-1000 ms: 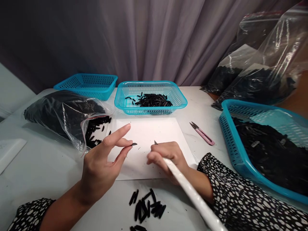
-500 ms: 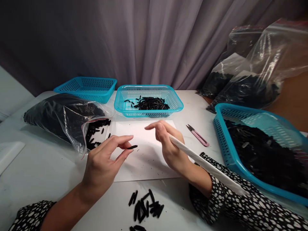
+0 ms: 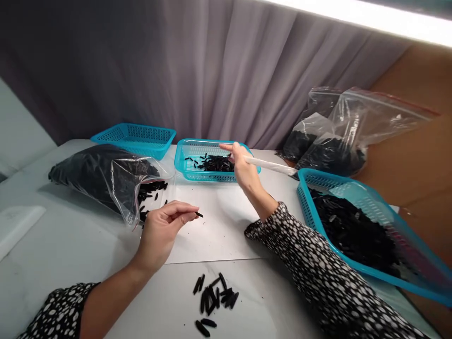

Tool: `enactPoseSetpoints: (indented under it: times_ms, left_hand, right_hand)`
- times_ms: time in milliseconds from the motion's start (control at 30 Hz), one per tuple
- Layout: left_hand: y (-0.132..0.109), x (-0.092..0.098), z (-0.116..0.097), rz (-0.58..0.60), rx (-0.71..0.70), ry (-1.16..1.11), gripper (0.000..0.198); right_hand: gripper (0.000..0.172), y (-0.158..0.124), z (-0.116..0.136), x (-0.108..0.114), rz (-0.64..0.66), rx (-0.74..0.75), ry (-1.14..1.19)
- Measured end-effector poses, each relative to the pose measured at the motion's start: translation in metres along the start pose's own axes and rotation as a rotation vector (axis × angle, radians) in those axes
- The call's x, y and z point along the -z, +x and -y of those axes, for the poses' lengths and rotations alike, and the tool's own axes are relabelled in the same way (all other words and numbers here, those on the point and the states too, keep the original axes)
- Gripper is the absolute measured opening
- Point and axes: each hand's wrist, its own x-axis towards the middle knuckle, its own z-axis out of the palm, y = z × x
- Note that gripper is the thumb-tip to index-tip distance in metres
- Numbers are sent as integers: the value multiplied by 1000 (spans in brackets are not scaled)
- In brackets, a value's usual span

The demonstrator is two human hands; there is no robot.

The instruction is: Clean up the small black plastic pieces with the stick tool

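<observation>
Relation of the hands to the black pieces, viewed from above. The left hand (image 3: 162, 230) is nearly closed in a pinch: thumb and index finger hold one thin black piece (image 3: 199, 214) above the white sheet (image 3: 226, 245). The piece projects from the fingertips, its long axis running to the right and slightly back toward the wearer. The right hand (image 3: 245, 167) lies farther out and to the right, well apart from the held piece, over the right end of the middle blue basket (image 3: 180, 162). It is partly curled around a white handle (image 3: 271, 165), which slants rightward, away from the left hand; the index finger extends left. The tool's other end is hidden, and whether these fingertips grip a piece as well cannot be told. Just left of the right hand, inside the basket, lies a heap of black pieces (image 3: 215, 163). A loose group of black pieces (image 3: 213, 294) rests on the bench (image 3: 88, 254), between sheet and wearer, right of the left wrist; the left hand is the nearer to it. Its members point in mixed directions; the two lowest slope down to the right. At left, the plastic bag (image 3: 95, 174) opens toward the sheet.
</observation>
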Motion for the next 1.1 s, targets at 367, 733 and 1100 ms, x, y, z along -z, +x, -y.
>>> enactPoseSetpoints:
  times_ms: [367, 733, 1100]
  left_hand:
    - [2, -5, -6, -97, 117, -149, 19]
    - [2, -3, -2, -104, 119, -67, 12]
    - [2, -6, -7, -117, 95, -22, 10]
  right_hand:
    - [15, -107, 53, 13, 209, -176, 543]
    - [11, -115, 54, 18, 259, 192, 361]
    - [7, -115, 46, 16, 285, 263, 339]
